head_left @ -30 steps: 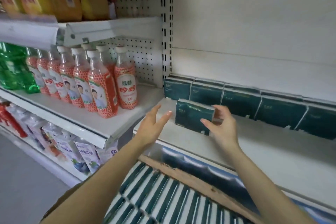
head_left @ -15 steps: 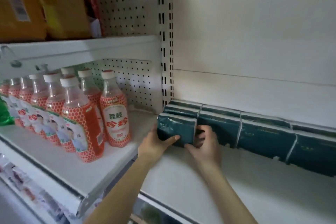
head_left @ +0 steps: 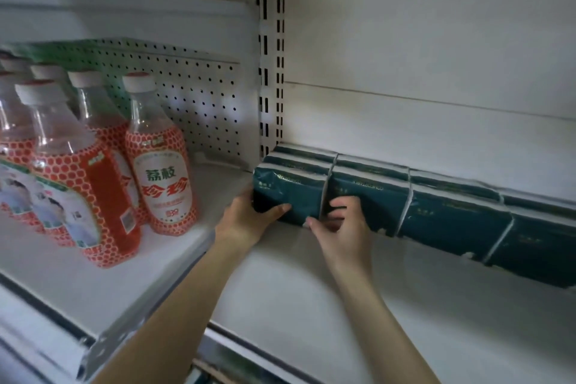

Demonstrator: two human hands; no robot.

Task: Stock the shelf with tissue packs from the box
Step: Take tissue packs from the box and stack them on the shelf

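Tissue pack (head_left: 293, 193) | left hand (head_left: 246, 221) grips end | right hand (head_left: 343, 227) pinches front

**Dim, soft, wide-angle shelf shot**

Most of the light is caught by the plain back panel (head_left: 436, 25) up top right, and it gets murkier lower down. The pegboard (head_left: 193, 96) is left in shadow under the upper shelf (head_left: 124, 12), with a couple of pale patches picked up on it. A faint sheen is seen on the wrap of the leftmost tissue pack (head_left: 290, 193). The bottles (head_left: 93, 181) are smeared more and more toward the left edge, and the front lip of the bottle shelf (head_left: 93, 290) is blurred too. The slotted upright (head_left: 271, 71) is bowed by the lens. Nothing is rendered really crisp.
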